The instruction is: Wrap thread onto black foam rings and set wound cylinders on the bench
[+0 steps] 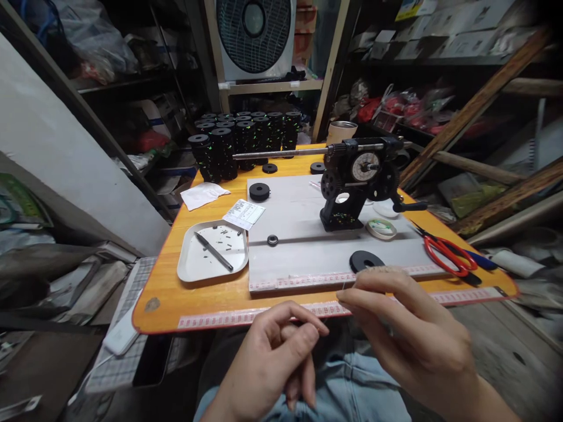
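My left hand hovers over my lap near the table's front edge, its thumb and forefinger pinched together. My right hand is beside it, fingers also pinched, with a thin thread or wire showing at the fingertips and running between both hands. Just beyond my right hand lies a flat black disc on the grey board. A black hand-crank winding machine with a dial and a long metal shaft stands on the board.
A white tray with a pen and small parts sits at left. Stacked black spools stand at the back. Red scissors, a tape roll, a small ring and measuring tape strips lie on the orange table.
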Action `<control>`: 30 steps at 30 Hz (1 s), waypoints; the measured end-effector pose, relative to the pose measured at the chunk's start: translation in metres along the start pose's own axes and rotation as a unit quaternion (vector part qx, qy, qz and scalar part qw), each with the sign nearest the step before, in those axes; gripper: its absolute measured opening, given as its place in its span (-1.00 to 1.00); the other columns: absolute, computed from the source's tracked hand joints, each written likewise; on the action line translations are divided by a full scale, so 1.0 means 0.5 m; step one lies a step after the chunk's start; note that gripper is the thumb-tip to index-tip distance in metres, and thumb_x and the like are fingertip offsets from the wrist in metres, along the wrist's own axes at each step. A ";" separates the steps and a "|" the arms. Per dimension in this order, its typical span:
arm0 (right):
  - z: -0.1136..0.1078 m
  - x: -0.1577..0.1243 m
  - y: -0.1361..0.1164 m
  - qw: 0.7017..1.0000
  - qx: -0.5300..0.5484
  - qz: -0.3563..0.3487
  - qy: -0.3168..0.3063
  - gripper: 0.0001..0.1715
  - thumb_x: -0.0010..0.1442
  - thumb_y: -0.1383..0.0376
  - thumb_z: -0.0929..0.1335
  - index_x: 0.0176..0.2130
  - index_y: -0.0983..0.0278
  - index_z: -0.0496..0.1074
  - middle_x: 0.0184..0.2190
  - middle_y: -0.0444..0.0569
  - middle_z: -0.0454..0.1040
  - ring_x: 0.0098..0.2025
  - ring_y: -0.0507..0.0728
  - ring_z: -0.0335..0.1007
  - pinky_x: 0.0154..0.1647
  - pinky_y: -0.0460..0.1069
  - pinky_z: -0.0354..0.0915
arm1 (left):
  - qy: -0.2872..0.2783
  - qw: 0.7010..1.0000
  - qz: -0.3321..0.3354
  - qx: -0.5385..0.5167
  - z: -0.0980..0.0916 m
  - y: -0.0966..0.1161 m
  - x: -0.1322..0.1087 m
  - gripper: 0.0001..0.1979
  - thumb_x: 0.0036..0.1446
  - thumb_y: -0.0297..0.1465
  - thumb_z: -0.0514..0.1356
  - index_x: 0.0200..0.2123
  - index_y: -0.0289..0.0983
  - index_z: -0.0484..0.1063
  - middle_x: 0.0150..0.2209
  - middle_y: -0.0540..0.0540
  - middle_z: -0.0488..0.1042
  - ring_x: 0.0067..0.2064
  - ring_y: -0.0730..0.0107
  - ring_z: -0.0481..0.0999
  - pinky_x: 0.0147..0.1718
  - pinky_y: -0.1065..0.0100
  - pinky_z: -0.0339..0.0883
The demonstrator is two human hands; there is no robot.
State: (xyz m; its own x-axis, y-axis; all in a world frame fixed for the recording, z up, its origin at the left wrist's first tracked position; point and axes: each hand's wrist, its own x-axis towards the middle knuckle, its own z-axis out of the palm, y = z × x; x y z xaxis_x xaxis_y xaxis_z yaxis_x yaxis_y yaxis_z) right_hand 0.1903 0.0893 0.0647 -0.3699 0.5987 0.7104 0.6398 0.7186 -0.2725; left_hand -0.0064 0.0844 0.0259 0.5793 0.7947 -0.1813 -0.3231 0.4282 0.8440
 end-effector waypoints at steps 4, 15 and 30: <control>0.004 -0.005 -0.007 1.000 -0.007 0.002 0.014 -0.67 0.16 0.65 0.30 -0.17 0.32 0.42 -0.26 0.02 0.40 -0.17 0.14 0.36 -0.16 0.03 0.30 | 0.041 0.999 0.030 -0.015 0.007 0.001 -0.002 -0.75 0.19 -0.21 0.25 -0.34 -0.29 0.40 -0.61 0.05 0.44 -0.74 0.73 0.13 -0.78 0.65 0.08; 0.055 -0.022 -0.059 0.999 0.000 0.022 -0.028 -0.81 0.25 0.53 0.27 -0.23 0.36 0.45 -0.41 0.04 0.43 -0.34 0.14 0.33 -0.37 0.01 0.24 | 0.235 0.964 0.112 0.051 0.032 0.000 -0.002 -0.79 0.02 -0.23 0.38 -0.36 -0.26 0.61 -0.54 0.04 0.37 -0.59 0.66 0.22 -0.67 0.59 0.04; 0.036 -0.010 -0.049 0.976 0.190 0.101 -0.018 -0.76 0.19 0.56 0.33 -0.19 0.29 0.48 -0.26 0.02 0.52 -0.23 0.06 0.51 -0.24 -0.12 0.46 | 0.146 0.935 0.122 0.299 0.020 0.036 -0.014 -0.96 0.06 -0.50 0.22 -0.38 -0.28 0.48 -0.41 -0.07 0.47 -0.44 0.42 0.40 -0.44 0.42 0.33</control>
State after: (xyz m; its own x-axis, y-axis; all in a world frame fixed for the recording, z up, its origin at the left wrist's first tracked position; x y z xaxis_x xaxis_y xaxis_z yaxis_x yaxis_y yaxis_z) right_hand 0.1644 0.0753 0.0562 -0.2908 0.7489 0.5955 0.4081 0.6600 -0.6307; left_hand -0.0088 0.0823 0.0473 0.2854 0.9584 -0.0024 0.1067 -0.0293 0.9939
